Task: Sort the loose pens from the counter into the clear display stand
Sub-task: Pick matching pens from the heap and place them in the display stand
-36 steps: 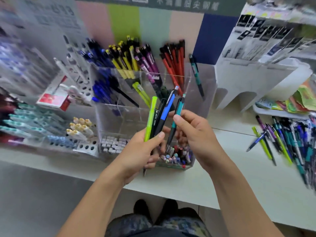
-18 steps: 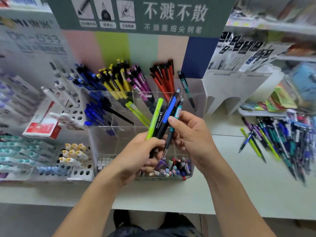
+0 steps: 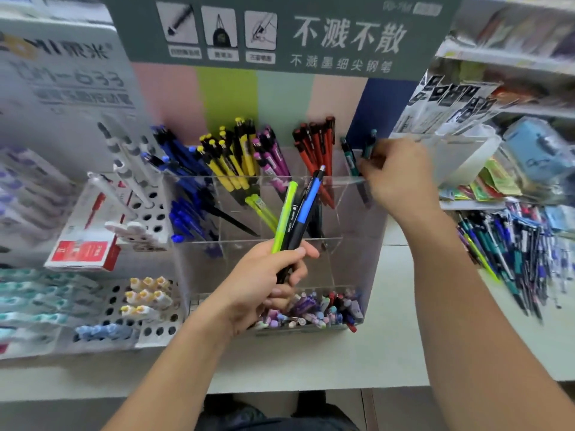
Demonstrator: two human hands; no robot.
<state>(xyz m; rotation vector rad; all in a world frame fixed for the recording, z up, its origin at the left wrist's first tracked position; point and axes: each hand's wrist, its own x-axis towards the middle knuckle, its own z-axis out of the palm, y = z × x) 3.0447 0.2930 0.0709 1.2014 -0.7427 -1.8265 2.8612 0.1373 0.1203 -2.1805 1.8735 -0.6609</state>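
Currently: teal pen going into the clear display stand, rear right slot
Right hand pinches it; left hand grips green, black and blue pens; next, release, then sort these; loose pens remain on the counter

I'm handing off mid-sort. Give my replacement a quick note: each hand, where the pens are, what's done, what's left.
Left hand: grip on three pens in front of the clear display stand: lime-green pen, black pen, blue pen.
Right hand: holds a teal pen at the stand's far-right rear compartment, beside another teal pen.
Done: blue, yellow, purple and red groups already stand in the rear compartments.
Left: release the teal pen, place the three held pens, then sort the loose pen pile on the counter.
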